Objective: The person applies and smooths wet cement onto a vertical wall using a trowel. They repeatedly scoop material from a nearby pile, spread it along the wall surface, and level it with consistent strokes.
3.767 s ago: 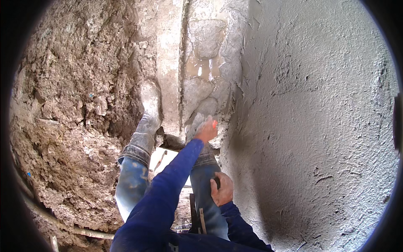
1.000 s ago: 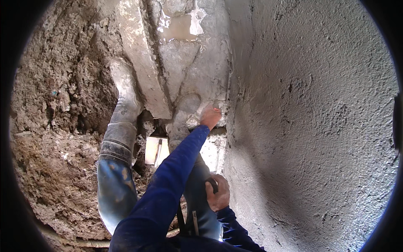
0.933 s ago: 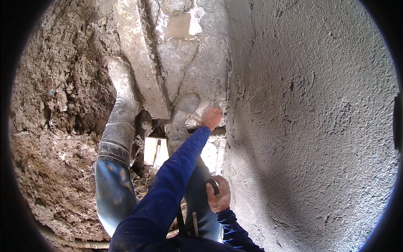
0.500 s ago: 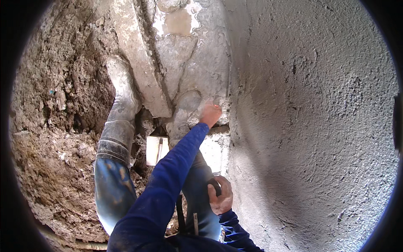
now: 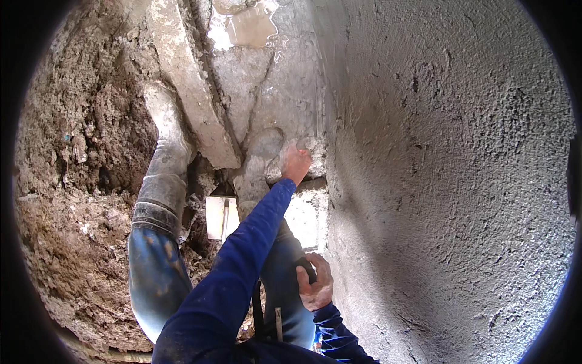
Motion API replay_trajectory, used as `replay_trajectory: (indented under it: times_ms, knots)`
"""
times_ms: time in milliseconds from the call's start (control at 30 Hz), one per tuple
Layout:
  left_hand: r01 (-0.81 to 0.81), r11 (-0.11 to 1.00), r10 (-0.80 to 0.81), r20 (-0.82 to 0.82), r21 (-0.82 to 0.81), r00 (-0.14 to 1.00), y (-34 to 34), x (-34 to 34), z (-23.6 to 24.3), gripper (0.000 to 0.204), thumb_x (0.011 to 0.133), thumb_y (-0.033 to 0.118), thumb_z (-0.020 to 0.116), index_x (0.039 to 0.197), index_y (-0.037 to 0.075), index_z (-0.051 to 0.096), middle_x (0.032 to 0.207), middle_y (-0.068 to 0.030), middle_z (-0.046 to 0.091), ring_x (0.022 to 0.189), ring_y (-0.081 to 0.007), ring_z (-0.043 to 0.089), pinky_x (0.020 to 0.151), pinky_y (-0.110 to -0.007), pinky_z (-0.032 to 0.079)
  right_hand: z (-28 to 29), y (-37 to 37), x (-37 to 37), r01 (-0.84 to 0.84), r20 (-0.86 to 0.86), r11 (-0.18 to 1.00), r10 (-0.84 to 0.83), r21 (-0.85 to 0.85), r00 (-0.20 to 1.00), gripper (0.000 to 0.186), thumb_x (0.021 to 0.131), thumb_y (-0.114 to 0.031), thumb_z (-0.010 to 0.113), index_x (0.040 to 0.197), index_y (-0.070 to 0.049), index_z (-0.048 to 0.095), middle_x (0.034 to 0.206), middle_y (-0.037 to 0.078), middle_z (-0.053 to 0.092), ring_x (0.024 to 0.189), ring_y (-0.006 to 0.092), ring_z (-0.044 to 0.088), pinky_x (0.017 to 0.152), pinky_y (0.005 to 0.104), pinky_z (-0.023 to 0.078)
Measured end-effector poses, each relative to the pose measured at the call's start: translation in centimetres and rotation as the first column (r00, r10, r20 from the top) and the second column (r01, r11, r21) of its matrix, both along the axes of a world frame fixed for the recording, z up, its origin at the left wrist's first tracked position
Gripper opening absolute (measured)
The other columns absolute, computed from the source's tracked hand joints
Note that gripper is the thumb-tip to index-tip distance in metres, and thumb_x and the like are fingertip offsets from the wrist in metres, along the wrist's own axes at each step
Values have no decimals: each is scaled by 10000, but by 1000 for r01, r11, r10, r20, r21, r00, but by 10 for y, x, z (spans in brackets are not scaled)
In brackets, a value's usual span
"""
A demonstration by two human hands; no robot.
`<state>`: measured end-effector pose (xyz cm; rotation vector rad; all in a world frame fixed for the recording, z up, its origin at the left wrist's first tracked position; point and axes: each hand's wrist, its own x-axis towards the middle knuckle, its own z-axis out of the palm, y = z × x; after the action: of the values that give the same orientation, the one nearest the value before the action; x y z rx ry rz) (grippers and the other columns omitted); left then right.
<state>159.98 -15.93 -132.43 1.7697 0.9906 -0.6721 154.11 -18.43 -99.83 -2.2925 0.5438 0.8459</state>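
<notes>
My left hand (image 5: 296, 162) reaches forward past my right boot (image 5: 259, 162). It is closed and low beside a rough pale block (image 5: 314, 149) at the foot of the plastered wall (image 5: 436, 182); whatever its fingers hold is hidden. Close to my right knee, my right hand (image 5: 320, 290) curls its fingers around a dark, rounded thing (image 5: 309, 273), perhaps a handle. Most of that dark thing is covered by the fingers.
Rough earth (image 5: 79, 182) rises left of my left boot (image 5: 160, 194). A cement-crusted plank (image 5: 194, 85) slants between the boots. Ahead is a muddy puddle (image 5: 251, 29). A pale, flat piece (image 5: 215, 218) lies between my legs, a narrow bar across it.
The whole view has shifted slightly, so the scene sits a little further left. My left hand remains closed by the block, and my right hand keeps its grip.
</notes>
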Motion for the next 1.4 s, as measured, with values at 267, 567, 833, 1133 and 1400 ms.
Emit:
replay_trajectory:
  times_ms: [267, 567, 833, 1133, 1400]
  knots:
    - [75, 974, -80, -19, -214, 997, 5, -10, -44, 186, 802, 165, 582, 918, 21, 563, 748, -157, 626, 688, -315, 632, 604, -420, 487, 1, 2, 6, -55, -18, 998, 55, -3, 998, 314, 802, -86, 703, 1074, 35, 603, 1049, 226, 636, 993, 387, 615, 890, 432, 499]
    - [-358, 447, 314, -231, -820, 921, 10, -19, -44, 47, 914, 50, 531, 946, 83, 529, 808, -11, 590, 643, -102, 568, 491, -275, 455, 2, 9, 13, -78, -49, 997, 77, -22, 996, 305, 821, -92, 678, 1095, 14, 596, 1086, 228, 632, 1011, 373, 622, 898, 405, 498]
    - [-267, 662, 232, -148, -700, 961, 1, 15, 8, 127, 783, 69, 652, 823, 62, 531, 725, -29, 547, 615, -127, 552, 491, -322, 440, 0, 13, 18, -123, -51, 992, 122, -15, 991, 312, 819, -100, 696, 1093, 12, 598, 1080, 225, 633, 1006, 381, 618, 897, 423, 495]
    - [-108, 770, 74, -81, -629, 994, 41, 31, 154, 157, 785, 69, 609, 883, -22, 526, 690, -61, 547, 613, -151, 565, 533, -312, 466, 0, 22, 14, -207, -87, 978, 207, 9, 975, 319, 817, -114, 715, 1092, 3, 604, 1073, 221, 641, 1019, 399, 608, 915, 459, 478]
    - [-347, 737, 203, -299, -580, 932, 46, 52, 72, 203, 769, 102, 632, 893, -34, 545, 705, -113, 586, 535, -183, 580, 448, -347, 454, 1, 25, 13, -247, -88, 969, 245, -7, 966, 291, 843, -127, 675, 1094, 1, 602, 1075, 206, 630, 1007, 377, 601, 904, 433, 474]
